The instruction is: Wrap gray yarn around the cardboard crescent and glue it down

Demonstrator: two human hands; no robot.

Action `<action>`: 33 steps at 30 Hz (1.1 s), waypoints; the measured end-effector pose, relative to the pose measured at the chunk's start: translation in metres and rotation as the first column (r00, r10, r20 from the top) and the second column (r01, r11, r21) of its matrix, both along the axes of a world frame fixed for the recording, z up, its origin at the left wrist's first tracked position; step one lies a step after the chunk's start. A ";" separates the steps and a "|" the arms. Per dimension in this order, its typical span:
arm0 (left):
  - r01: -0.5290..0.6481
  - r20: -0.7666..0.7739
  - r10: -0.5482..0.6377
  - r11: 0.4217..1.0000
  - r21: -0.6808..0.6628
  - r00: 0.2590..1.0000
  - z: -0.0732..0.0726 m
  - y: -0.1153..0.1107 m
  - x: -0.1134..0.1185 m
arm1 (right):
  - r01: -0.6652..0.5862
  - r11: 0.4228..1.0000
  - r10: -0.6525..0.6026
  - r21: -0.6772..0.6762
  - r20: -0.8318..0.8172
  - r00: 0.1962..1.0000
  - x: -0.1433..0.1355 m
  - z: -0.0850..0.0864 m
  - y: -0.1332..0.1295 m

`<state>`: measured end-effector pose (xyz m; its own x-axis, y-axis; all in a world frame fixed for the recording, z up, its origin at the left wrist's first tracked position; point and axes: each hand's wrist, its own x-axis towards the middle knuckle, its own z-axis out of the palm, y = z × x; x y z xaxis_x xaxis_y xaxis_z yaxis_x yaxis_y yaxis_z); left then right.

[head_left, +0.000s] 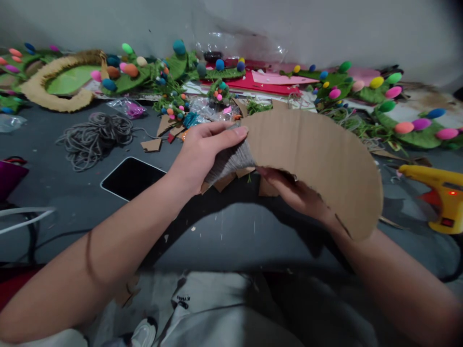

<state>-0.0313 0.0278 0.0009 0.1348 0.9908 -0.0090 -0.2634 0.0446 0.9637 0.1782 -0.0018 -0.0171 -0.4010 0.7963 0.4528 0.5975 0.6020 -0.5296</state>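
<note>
A curved cardboard piece [311, 149] is held up over the table, its left end wrapped in grey yarn [233, 161]. My left hand [206, 149] grips that wrapped end, thumb on top near where the yarn meets bare cardboard. Beneath the inner edge is my right hand [296, 193], its fingers mostly hidden behind the cardboard, so their hold cannot be made out. From a loose grey yarn heap [97, 137] on the left, a strand runs toward my left hand. A phone [132, 178] with a dark screen lies beside my left forearm.
A yellow glue gun [441, 197] with a lit red light stands at the right. Felt leaves with colourful balls [181, 62] line the wall, beside a fuzzy tan C-shaped piece [47, 82]. Cardboard scraps [151, 145] and small plastic bags [128, 107] lie about the grey table [217, 231].
</note>
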 end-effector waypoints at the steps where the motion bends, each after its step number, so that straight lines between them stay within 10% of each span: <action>1: -0.021 0.011 0.021 1.000 0.004 1.000 -0.001 0.002 0.000 | 0.005 1.000 -0.005 0.019 -0.002 1.000 -0.001 -0.003 0.000; 13: -0.034 0.013 0.034 0.998 -0.050 0.999 -0.009 0.007 0.001 | -0.107 0.981 0.122 0.164 -0.083 0.989 -0.012 0.000 -0.002; 27: -0.336 -0.094 0.333 0.941 -0.021 0.938 -0.009 0.027 -0.011 | 0.026 0.998 -0.020 0.065 -0.097 0.995 -0.014 0.008 -0.001; 33: -0.325 -0.237 0.347 0.937 0.128 0.907 -0.011 0.029 -0.017 | 0.050 0.971 -0.048 0.233 -0.017 0.999 -0.002 0.018 0.003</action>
<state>-0.0485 0.0563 -0.0100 -0.2024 0.9755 0.0859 0.0033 -0.0870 0.9962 0.1759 0.0009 0.0007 -0.3580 0.6866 0.6328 0.6245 0.6799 -0.3844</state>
